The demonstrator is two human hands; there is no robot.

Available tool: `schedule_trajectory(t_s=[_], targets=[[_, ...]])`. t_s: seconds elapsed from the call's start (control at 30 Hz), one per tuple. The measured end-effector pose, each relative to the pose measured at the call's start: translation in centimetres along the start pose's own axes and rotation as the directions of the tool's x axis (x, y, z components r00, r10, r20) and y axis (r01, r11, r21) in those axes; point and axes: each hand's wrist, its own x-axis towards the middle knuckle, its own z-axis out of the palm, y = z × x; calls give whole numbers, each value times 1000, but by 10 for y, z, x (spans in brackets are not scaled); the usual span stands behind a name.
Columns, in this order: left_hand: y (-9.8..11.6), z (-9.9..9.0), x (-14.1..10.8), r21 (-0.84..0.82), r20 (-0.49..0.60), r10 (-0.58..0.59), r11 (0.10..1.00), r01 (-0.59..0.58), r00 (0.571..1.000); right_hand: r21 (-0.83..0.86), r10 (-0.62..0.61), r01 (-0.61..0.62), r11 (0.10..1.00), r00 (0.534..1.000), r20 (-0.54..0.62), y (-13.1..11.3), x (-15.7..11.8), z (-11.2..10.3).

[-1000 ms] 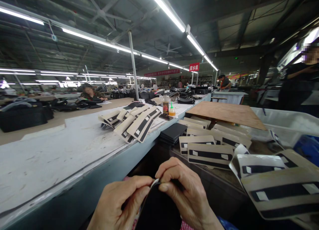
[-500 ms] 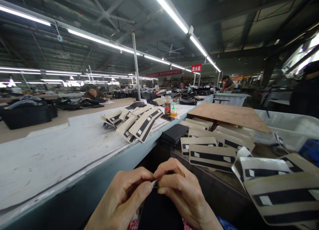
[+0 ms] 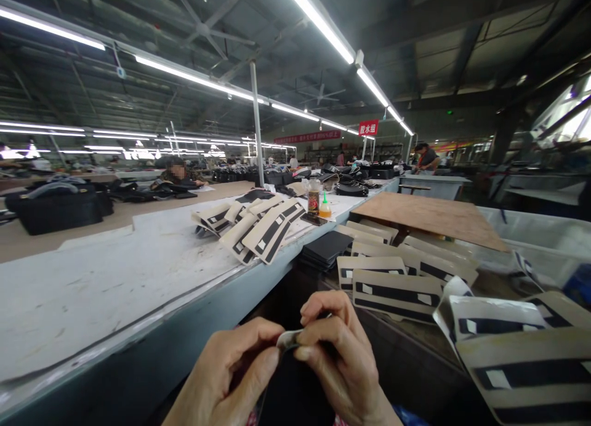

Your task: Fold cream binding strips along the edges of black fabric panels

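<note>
Low in the view, a black panel (image 3: pixel 295 392) stands between my hands, its upper edge curled and showing a pale, greyish strip. My left hand (image 3: pixel 231 367) pinches that edge between thumb and index finger. On the other side, my right hand (image 3: pixel 344 352) grips the same edge with thumb and fingers, a short stretch of the pale strip showing between the two hands. The lower part of the panel is dark and runs out of view. Beige panels with black strips and small white tabs (image 3: pixel 397 290) lie just right of my right hand.
A white worktable (image 3: pixel 115 278) runs along the left, with beige pieces (image 3: pixel 272 229), a glue bottle with a green tip (image 3: pixel 325 205) and a jar (image 3: pixel 313 201). Dark sheets (image 3: pixel 325 249) are stacked beside its edge. A wooden board (image 3: pixel 429 217) and white tub (image 3: pixel 545 235) stand right.
My hands have drawn slightly apart, so more of the pale edge shows between them. My right index finger has lifted. The view has shifted a little to the left.
</note>
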Motion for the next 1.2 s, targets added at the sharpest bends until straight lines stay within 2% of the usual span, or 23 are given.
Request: schedule_trajectory(t_s=[0.13, 0.23, 0.37, 0.43, 0.53, 0.6, 0.67, 0.77, 0.87, 1.03, 1.2], targets=[[-3, 10, -1, -45, -205, -20, 999, 11, 979, -67, 45, -48, 997, 998, -50, 0, -5, 6], [-7, 14, 1, 0, -227, 13, 1000, -13, 974, -64, 78, -85, 994, 991, -109, 3, -8, 10], [-11, 20, -1, 6, -304, -11, 1000, 13, 952, 49, 142, -135, 990, 972, -188, 9, -10, 10], [-12, 23, -2, -7, -348, -15, 1000, 14, 937, -5, 85, -86, 996, 986, -144, 10, -11, 7], [-13, 25, -2, 2, -356, 19, 1000, -20, 934, -251, -75, 66, 966, 997, -27, 10, -14, 2], [-16, 24, -1, 4, -328, 31, 999, -32, 944, -366, -171, 150, 919, 985, -27, 10, -15, 0], [-21, 20, 0, -2, -329, 25, 1000, -28, 944, -391, -223, 196, 900, 975, -24, 10, -13, -1], [-27, 15, 0, 41, -322, 59, 998, -49, 945, -255, -165, 161, 953, 986, 7, 9, -6, -2], [-25, 15, -1, 108, -244, 161, 985, -138, 956, -97, -68, 72, 993, 997, 43, 2, 1, -2], [-9, 26, -3, 203, -297, 379, 922, -330, 876, 30, 33, -34, 999, 999, 18, -13, 4, -4], [-7, 30, -4, 215, -319, 405, 911, -351, 857, 59, 51, -56, 997, 996, 73, -11, 8, -11]])
